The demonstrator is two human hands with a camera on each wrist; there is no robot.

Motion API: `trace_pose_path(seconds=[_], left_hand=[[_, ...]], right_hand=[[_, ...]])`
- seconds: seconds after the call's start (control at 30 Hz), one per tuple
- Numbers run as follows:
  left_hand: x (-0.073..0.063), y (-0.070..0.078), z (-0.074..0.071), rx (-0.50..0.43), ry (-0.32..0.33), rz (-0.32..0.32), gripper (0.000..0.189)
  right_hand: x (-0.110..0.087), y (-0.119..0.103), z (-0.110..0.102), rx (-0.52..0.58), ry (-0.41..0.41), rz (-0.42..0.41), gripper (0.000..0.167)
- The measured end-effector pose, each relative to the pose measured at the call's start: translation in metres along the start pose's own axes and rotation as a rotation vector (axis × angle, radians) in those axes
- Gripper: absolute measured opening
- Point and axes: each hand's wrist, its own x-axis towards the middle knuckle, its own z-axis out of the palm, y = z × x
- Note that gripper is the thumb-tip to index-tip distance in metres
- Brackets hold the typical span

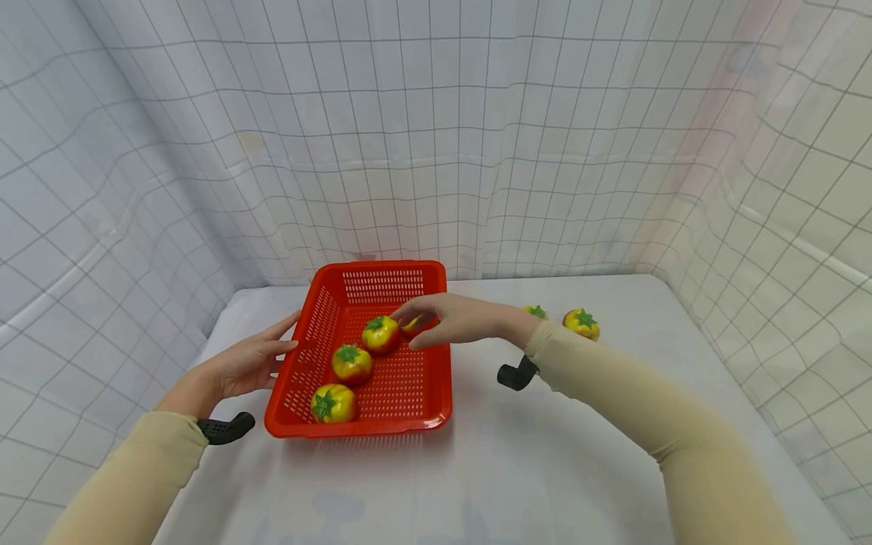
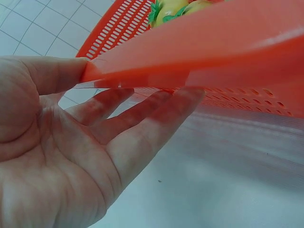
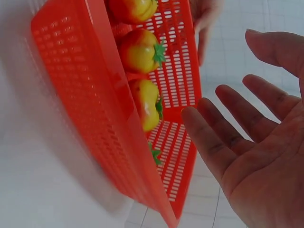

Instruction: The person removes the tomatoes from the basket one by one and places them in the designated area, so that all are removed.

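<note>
We see a red perforated plastic basket [image 1: 354,430] on the white-covered table [image 1: 531,462], left of the middle, with four tomatoes in it. The nearest tomato [image 1: 333,403] sits in the near left corner; the second tomato [image 1: 352,364] and the third tomato [image 1: 381,334] follow in a slanting row away from us. The fourth tomato [image 1: 411,328], beside the third, is mostly hidden by the right hand [image 1: 453,316].

That hand reaches over the basket's right side, its fingers loosely extended and gripping nothing; we cannot tell whether its fingertips touch a tomato. The left hand [image 1: 245,367] holds the basket's left side, its thumb at the rim and its fingers under the lip, against the outer wall.

To the basket's right, well apart from it, we find two more tomatoes on the table: a partly hidden tomato [image 1: 534,311] behind the right sleeve [image 1: 633,409] and, just beside it, the outermost tomato [image 1: 581,325].
</note>
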Motion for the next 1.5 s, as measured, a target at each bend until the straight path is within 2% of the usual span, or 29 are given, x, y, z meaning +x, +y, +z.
trace_pose_path(seconds=[0.13,0.37,0.9,1.13,1.37,1.5], left_hand=[[0.000,-0.001,0.000,-0.001,0.000,-0.002,0.072],[0.000,-0.002,0.001,-0.003,-0.007,0.002,0.072],[0.001,-0.001,0.000,-0.003,-0.021,0.004,0.072],[0.000,0.000,0.000,0.008,-0.017,0.009,0.072],[-0.001,-0.001,-0.001,0.011,-0.015,0.011,0.072],[-0.001,-0.002,-0.001,0.004,-0.017,0.012,0.071]], right_hand=[[0.012,-0.005,0.010,-0.015,-0.047,0.021,0.055],[0.032,-0.010,0.025,-0.029,-0.141,0.009,0.055],[0.062,-0.019,0.055,-0.038,-0.229,0.025,0.063],[0.074,-0.025,0.066,-0.059,-0.269,0.089,0.062],[0.087,-0.033,0.071,-0.140,-0.297,0.156,0.066],[0.095,-0.035,0.072,-0.138,-0.328,0.189,0.067]])
